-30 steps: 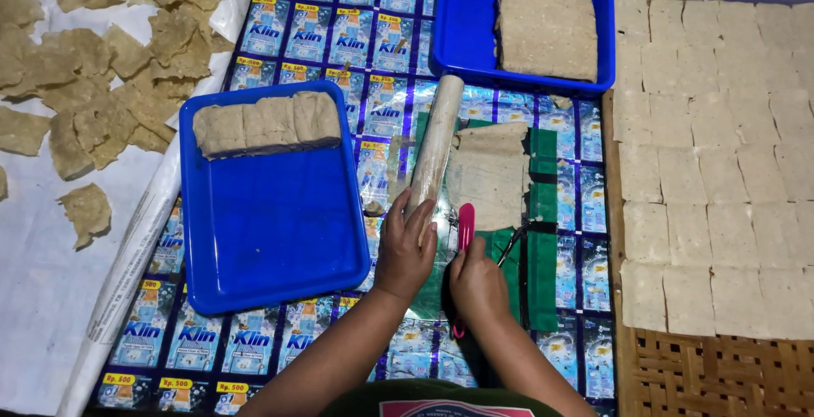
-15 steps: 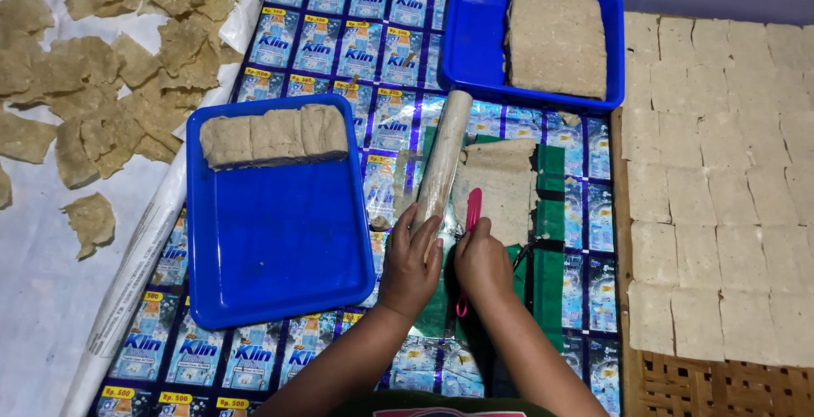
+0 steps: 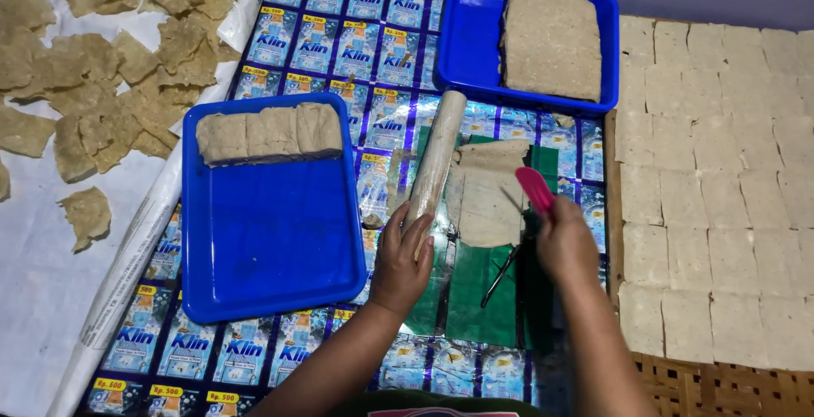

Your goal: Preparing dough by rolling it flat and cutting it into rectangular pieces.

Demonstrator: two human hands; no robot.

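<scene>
My left hand (image 3: pixel 400 263) grips the near end of a long pale roller (image 3: pixel 436 158) that lies diagonally on the mat. Held in my right hand (image 3: pixel 565 247), a knife with a pink handle (image 3: pixel 534 189) hangs over the right edge of a thin flat beige sheet (image 3: pixel 487 192). The sheet rests on a green board (image 3: pixel 475 286), just right of the roller. A dark thin blade-like part (image 3: pixel 502 275) shows below my right hand over the green board.
A blue tray (image 3: pixel 271 239) at left holds a row of folded beige pieces (image 3: pixel 268 132). Another blue tray (image 3: pixel 475 36) at the back holds a stacked beige slab. Cut squares (image 3: pixel 721 171) cover the woven mat at right. Torn dried pieces (image 3: pixel 93 61) lie on white sheeting.
My right hand with the pink-handled knife has shifted from the sheet's left side to its right edge. The left hand stays on the roller's near end.
</scene>
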